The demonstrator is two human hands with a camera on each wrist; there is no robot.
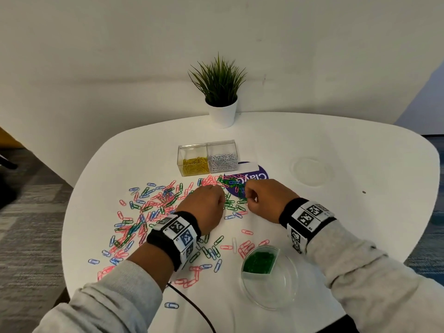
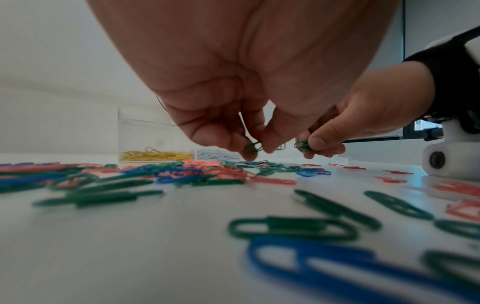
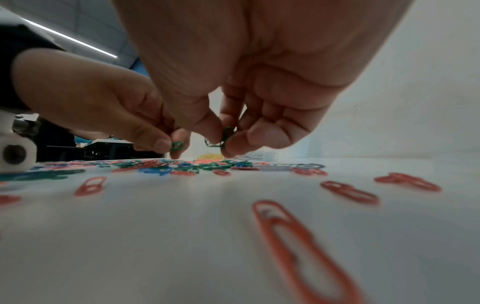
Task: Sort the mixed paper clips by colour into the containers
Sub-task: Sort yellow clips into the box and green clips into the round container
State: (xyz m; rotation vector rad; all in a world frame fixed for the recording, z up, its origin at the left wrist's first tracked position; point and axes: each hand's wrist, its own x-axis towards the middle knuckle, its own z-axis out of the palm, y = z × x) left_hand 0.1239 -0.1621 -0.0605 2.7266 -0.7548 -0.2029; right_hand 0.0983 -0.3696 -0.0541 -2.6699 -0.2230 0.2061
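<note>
Pink, green and blue paper clips (image 1: 153,207) lie scattered over the white table (image 1: 336,212). My left hand (image 1: 204,205) hovers over the heap and pinches a green clip (image 2: 253,147) between thumb and fingertip. My right hand (image 1: 262,200), just to its right, pinches a few green clips (image 3: 223,137). A round clear dish (image 1: 269,277) near the front holds a wedge compartment of green clips (image 1: 259,260). Two clear boxes stand behind the heap, one with yellow clips (image 1: 193,165), one with white clips (image 1: 222,161).
A potted plant (image 1: 219,97) stands at the table's back edge. A purple sticker with a white card (image 1: 252,174) lies right of the boxes. A clear round lid (image 1: 310,170) rests at the right. A black cable (image 1: 192,306) runs off the front edge.
</note>
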